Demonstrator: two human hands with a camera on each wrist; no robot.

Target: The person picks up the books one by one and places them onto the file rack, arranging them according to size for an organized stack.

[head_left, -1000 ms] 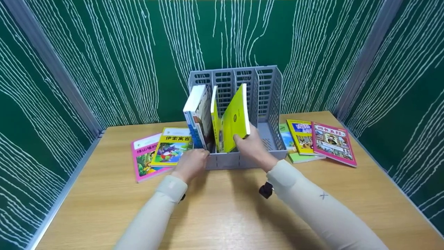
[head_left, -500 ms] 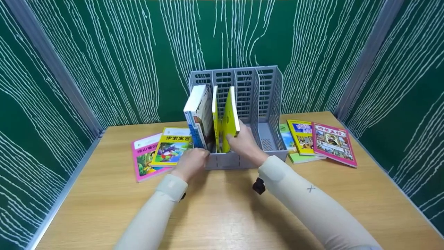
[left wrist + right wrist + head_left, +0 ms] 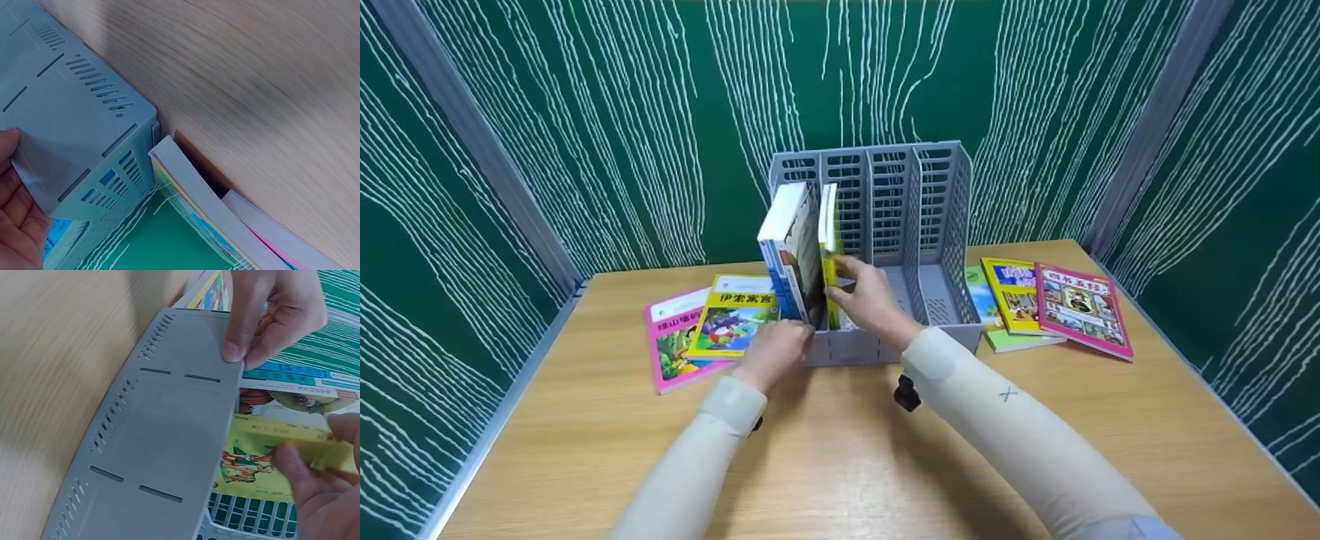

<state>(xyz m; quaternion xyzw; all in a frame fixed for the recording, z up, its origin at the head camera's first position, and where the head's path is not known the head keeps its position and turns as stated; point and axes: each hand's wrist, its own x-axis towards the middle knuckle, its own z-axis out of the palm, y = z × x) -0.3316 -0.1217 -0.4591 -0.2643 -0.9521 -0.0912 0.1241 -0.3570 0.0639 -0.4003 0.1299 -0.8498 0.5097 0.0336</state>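
Observation:
A grey book rack [image 3: 855, 349] with upright dividers stands at the table's back. My left hand [image 3: 776, 351] grips its front rim near the left corner, thumb on the outside in the right wrist view. Thick white-topped books [image 3: 786, 214] fill the leftmost compartment. In the compartment beside them, two thin yellow books [image 3: 829, 217] stand upright, close together. My right hand [image 3: 874, 298] pinches the right-hand yellow book at its front edge, thumb low and fingers above. The right wrist view shows a yellow cover [image 3: 253, 469] with a picture, partly blurred beside the thumb.
Left of the rack lie a pink book [image 3: 671, 360] and a yellow book [image 3: 727, 330], overlapping. On its right, a pink-bordered book [image 3: 1084, 304] overlaps a yellow book [image 3: 1011, 300] and a green one [image 3: 1020, 343]. A green wall [image 3: 735, 75] rises behind the table [image 3: 840, 450].
My right hand has moved left with the yellow book, which has swung upright against the other yellow book. My left hand has stayed on the rack's rim.

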